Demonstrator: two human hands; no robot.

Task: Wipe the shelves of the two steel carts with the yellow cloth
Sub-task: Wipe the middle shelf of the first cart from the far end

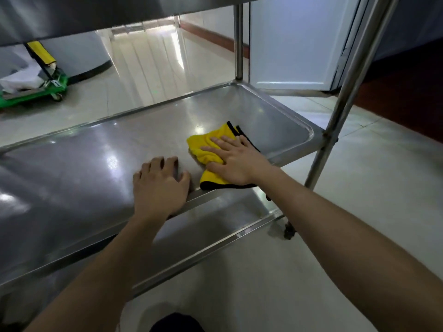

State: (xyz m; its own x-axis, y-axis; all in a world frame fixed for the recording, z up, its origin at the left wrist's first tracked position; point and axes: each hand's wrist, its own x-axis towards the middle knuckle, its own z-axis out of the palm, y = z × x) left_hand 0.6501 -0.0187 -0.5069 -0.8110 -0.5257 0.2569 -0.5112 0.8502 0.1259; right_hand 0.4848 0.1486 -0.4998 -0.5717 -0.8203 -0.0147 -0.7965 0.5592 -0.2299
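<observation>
A steel cart's middle shelf [100, 149] fills the view, shiny and bare apart from the yellow cloth [206, 146] with black edging lying near its right front. My right hand [236, 160] presses flat on the cloth with straight, spread fingers. My left hand [159, 182] rests on the shelf's front rim just left of the cloth, its fingers bent over the edge onto the steel. A lower shelf [215, 226] shows beneath, and the underside of the top shelf [96, 15] hangs overhead.
Upright steel posts stand at the back right [238, 41] and front right [345, 97] of the cart. A caster [288, 232] sits on the tiled floor. A green trolley [33, 89] with a yellow item is at far left. A white door [294, 44] stands open behind.
</observation>
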